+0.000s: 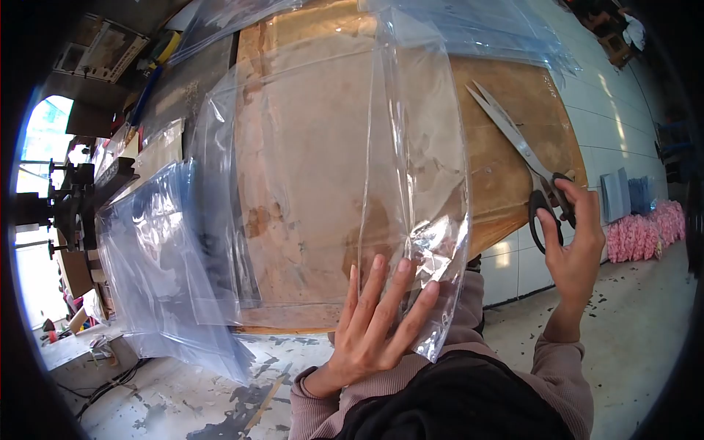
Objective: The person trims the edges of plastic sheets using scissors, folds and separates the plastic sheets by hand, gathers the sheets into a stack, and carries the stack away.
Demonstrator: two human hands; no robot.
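Clear plastic film (345, 176) on the bench (491, 191) is judged light, limp, slippery (best pinched by an edge) and is pressed by the left hand (372, 334), fingers spread; scissors (526, 152) are gripped by the right hand (576, 253).

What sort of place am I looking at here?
Probably a workshop for cutting plastic: large clear plastic sheets spread over a broad brown worktable, and the person's right hand holds long silver metal scissors with black handles.
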